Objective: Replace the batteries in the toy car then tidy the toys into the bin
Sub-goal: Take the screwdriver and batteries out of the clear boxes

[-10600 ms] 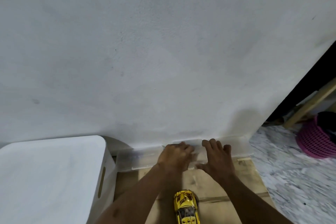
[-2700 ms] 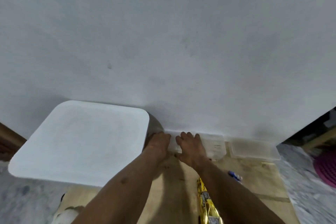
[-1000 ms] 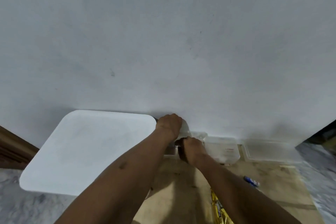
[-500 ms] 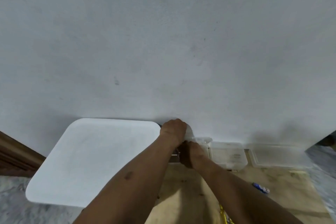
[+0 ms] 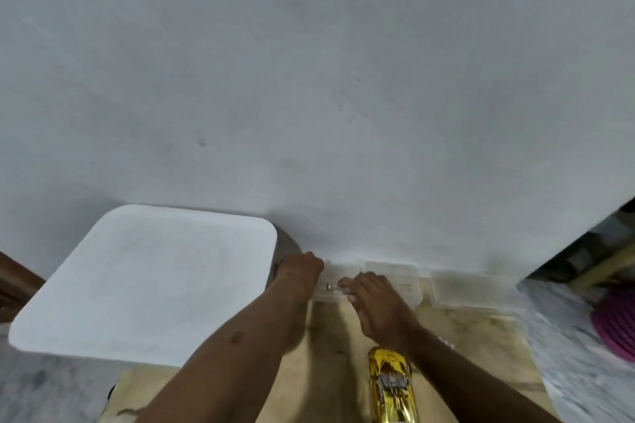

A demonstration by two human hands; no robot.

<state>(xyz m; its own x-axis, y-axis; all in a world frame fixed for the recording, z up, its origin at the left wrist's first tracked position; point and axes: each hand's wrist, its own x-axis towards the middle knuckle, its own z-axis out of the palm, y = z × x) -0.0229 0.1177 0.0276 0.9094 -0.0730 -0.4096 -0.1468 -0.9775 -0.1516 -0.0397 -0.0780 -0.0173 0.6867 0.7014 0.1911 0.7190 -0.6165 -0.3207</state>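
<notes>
The yellow toy car (image 5: 391,385) lies on the wooden board (image 5: 474,333), close under my right forearm. A small clear plastic box (image 5: 331,295) sits against the wall. My left hand (image 5: 298,272) is closed on the box's left edge. My right hand (image 5: 374,306) reaches over the box, thumb and forefinger pinched on a small silvery object (image 5: 330,286), perhaps a battery. The white bin (image 5: 147,282) stands to the left with its lid on.
A second clear box (image 5: 400,280) and a flat clear lid (image 5: 472,288) lie along the white wall (image 5: 343,96). A pink basket (image 5: 615,326) sits on the marble floor (image 5: 584,371) at the right. Dark wood shows at the far left.
My right hand has moved from beside my left hand to over the small clear box, and a silvery object now shows at its fingertips. My view has tilted down, showing the yellow car again.
</notes>
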